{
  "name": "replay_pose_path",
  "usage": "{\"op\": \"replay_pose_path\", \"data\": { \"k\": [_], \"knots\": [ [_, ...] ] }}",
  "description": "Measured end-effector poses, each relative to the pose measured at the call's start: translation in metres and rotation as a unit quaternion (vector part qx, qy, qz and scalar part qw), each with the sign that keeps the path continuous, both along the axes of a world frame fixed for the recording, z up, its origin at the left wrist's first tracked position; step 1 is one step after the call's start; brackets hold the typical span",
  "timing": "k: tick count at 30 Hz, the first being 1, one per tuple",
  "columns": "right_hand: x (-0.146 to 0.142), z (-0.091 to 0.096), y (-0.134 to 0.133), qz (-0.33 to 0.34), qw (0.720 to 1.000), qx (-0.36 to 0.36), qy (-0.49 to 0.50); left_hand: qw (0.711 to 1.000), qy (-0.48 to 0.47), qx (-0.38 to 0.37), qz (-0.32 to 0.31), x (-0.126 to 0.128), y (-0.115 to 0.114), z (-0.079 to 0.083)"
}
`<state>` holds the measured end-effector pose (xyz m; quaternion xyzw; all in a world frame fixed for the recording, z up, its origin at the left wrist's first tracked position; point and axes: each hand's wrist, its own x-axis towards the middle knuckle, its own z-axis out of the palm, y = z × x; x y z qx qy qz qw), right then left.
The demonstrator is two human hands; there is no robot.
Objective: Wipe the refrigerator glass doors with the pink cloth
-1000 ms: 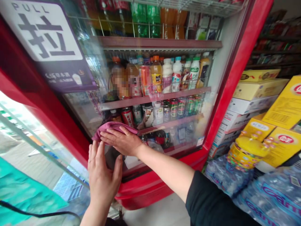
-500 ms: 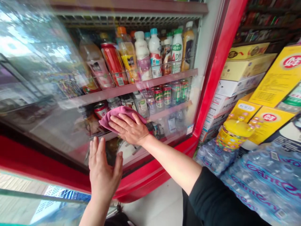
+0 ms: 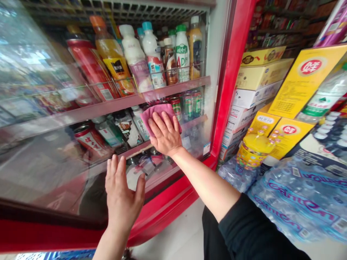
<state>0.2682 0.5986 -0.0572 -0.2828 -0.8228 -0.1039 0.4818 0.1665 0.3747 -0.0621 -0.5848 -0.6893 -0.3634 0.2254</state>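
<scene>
My right hand (image 3: 166, 135) lies flat over a folded pink cloth (image 3: 148, 115) and holds it against the glass door (image 3: 62, 151) of a red-framed drinks fridge. Its fingers are stretched out, and the palm side is hidden. Lower and to the left, my left hand (image 3: 123, 191) is raised in front of the glass, holding nothing, with the thumb spread from the fingers. Whether it touches the door I cannot tell. Behind the glass, bottles (image 3: 134, 59) fill the upper shelf and cans (image 3: 90, 141) stand on the lower one.
To the right of the red door frame (image 3: 230, 76) are stacked cartons (image 3: 260, 74), yellow boxes (image 3: 303, 81), a yellow crown-topped tub (image 3: 255, 148) and shrink-wrapped water bottles (image 3: 295, 198). Pale floor (image 3: 173, 227) shows below the fridge.
My right hand has slid the pink cloth rightward across the glass, from near the red can to in front of the green cans. My left hand stays raised and spread. The view has turned.
</scene>
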Motion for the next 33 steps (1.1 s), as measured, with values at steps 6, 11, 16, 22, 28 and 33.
{"op": "replay_pose_path", "data": {
  "k": [6, 11, 16, 22, 28, 33],
  "knots": [
    [0.017, 0.019, 0.036, -0.158, 0.959, -0.070, 0.225, 1.000, 0.010, 0.015, -0.018, 0.013, 0.008, 0.014],
    [-0.011, 0.043, -0.002, -0.157, 0.945, -0.116, 0.262, 0.999, 0.026, 0.042, -0.016, 0.018, 0.005, 0.028],
    [-0.031, 0.040, -0.061, 0.050, 0.997, 0.049, -0.035, 0.998, 0.042, 0.049, -0.012, 0.019, -0.001, 0.037],
    [-0.017, 0.039, -0.039, 0.145, 0.964, 0.147, -0.170, 0.998, 0.045, 0.049, 0.007, 0.017, -0.007, 0.037],
    [-0.002, 0.023, 0.009, 0.140, 0.979, 0.129, -0.075, 0.998, 0.048, 0.035, 0.010, 0.019, 0.002, 0.026],
    [0.023, 0.015, 0.035, 0.094, 0.987, 0.126, -0.026, 0.999, 0.042, 0.019, 0.000, 0.023, 0.012, 0.020]
  ]
}}
